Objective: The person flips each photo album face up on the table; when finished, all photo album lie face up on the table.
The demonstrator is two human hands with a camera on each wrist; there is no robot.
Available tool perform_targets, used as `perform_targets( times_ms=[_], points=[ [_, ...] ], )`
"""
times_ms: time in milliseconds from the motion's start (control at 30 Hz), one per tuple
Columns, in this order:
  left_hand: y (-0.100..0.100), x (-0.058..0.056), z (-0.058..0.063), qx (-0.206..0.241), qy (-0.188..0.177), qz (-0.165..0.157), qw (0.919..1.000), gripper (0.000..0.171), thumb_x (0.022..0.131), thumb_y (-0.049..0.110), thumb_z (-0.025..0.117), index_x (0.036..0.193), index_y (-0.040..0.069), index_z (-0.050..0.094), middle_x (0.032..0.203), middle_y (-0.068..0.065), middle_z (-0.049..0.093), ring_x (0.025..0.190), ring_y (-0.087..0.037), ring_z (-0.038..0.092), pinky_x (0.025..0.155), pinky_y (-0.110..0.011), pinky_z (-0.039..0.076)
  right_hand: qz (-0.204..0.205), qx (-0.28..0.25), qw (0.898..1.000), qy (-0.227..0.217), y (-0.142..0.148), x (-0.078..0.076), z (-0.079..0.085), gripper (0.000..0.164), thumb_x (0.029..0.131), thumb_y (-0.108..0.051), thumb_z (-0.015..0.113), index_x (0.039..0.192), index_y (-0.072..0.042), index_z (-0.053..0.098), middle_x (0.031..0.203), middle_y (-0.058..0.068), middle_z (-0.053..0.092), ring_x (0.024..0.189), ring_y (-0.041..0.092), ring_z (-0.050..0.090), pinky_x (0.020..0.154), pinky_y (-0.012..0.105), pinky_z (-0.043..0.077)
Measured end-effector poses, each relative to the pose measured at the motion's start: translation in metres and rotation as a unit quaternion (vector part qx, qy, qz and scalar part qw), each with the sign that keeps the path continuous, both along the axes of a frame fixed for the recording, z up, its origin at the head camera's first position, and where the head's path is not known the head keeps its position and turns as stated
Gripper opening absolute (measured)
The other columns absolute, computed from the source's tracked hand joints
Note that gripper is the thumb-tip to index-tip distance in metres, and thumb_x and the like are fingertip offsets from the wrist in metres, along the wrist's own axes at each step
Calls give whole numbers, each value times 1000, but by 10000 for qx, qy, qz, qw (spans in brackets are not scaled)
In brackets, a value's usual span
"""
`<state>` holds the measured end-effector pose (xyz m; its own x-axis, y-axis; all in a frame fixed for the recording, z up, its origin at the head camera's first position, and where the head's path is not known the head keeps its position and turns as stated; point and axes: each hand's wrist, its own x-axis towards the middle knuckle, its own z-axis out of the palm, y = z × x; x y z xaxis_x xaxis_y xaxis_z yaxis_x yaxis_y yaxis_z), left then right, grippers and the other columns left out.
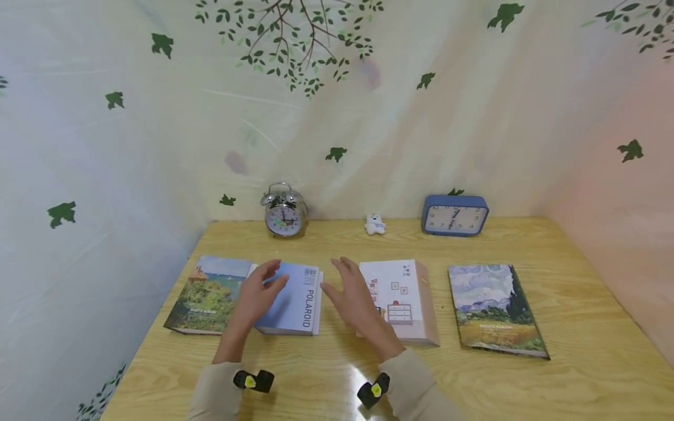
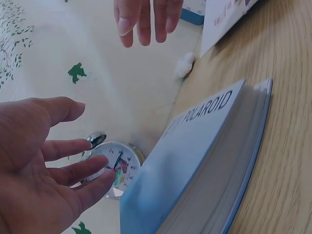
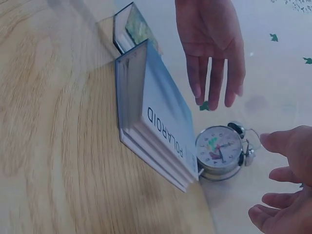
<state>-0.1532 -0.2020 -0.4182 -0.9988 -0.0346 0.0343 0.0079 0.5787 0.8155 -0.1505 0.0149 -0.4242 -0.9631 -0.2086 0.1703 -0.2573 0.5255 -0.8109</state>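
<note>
My left hand (image 1: pixel 258 297) hovers over the left side of a blue album marked POLAROID (image 1: pixel 289 304), fingers relaxed and holding nothing. To its right, my right hand (image 1: pixel 350 295) is raised beside a white album with a furniture drawing (image 1: pixel 401 304), covering part of its left edge. The right palm faces the left one. In the left wrist view, the left hand (image 2: pixel 44 161) has its fingers apart above the POLAROID album (image 2: pixel 180 161). The right wrist view shows the right hand (image 3: pixel 287 180) with loosely bent fingers, away from that album (image 3: pixel 156 117).
A photo album with a seaside painting (image 1: pixel 210 292) lies at the left, another with a landscape painting (image 1: pixel 495 310) at the right. Along the back of the wooden table (image 1: pixel 337 380) stand a silver alarm clock (image 1: pixel 284 216), a small white bear figure (image 1: pixel 375 224) and a blue clock (image 1: pixel 455 216).
</note>
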Motion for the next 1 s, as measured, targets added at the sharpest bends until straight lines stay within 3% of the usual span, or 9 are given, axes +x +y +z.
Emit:
perform_targets(
  times_ms=[233,500,700,1000],
  points=[
    [19,2,0,117,56,-363,9993,50,96,23,60,139,2,47,140,-18,49,129,-34,47,105,-43,44,-147,44,9996,224,24,1,-1,60,93,-30,63,144,-6,41,150,20,33,137,38,35,109,52,36],
    [42,8,-7,353,231,-712,9966,49,94,22,62,137,2,50,138,-15,51,126,-34,50,102,-41,46,-432,-143,9990,7,68,7,-4,63,93,-29,63,146,-5,38,153,19,28,138,40,32,107,56,35],
    [65,12,-15,434,331,-1081,9926,49,95,21,61,138,3,48,138,-17,51,125,-35,51,101,-42,47,-726,201,9972,-25,101,9,-12,63,94,-31,62,145,-4,38,153,21,26,139,42,28,108,59,32],
    [96,13,-29,528,-88,-1358,9893,62,94,21,62,145,-2,35,136,-22,50,125,-38,50,101,-48,46,-1003,706,9920,-295,146,20,-32,64,96,-30,59,146,1,35,151,29,25,137,48,27,108,64,26]
  ],
)
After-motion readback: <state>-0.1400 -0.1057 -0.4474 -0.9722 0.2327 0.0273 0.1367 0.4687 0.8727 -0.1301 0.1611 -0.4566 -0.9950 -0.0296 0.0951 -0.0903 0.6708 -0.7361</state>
